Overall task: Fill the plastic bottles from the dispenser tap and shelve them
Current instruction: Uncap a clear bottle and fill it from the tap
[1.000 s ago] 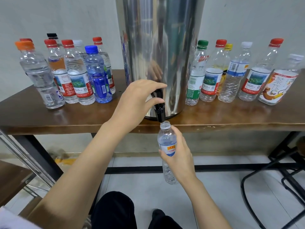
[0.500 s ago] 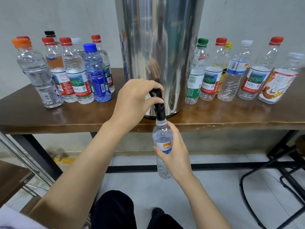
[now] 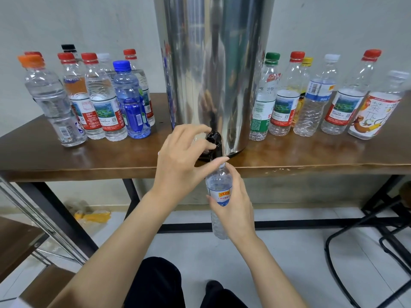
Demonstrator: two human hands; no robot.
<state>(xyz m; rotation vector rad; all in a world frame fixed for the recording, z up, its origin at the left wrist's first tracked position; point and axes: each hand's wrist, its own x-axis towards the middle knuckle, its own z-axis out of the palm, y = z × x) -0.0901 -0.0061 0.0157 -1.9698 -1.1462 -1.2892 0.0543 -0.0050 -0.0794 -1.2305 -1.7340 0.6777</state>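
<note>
A tall steel dispenser point(image 3: 213, 63) stands on the brown table point(image 3: 311, 156), with its black tap point(image 3: 214, 138) over the front edge. My left hand point(image 3: 182, 161) holds the tap, fingers over its top and thumb stretched below toward the bottle's mouth. My right hand point(image 3: 233, 203) grips a small clear uncapped bottle point(image 3: 219, 187) with a blue and white label. The bottle is upright, below the table edge, with its mouth right under the spout. Some water shows inside it.
Several capped bottles point(image 3: 100, 103) stand left of the dispenser and several more point(image 3: 311, 101) stand to its right. A black metal stool frame point(image 3: 367, 230) is on the floor at right. A wooden shelf with a metal rail point(image 3: 13, 236) is at lower left.
My right hand has raised the bottle until its mouth meets the spout. My left hand has stayed on the tap, and its thumb has dropped toward the bottle's neck.
</note>
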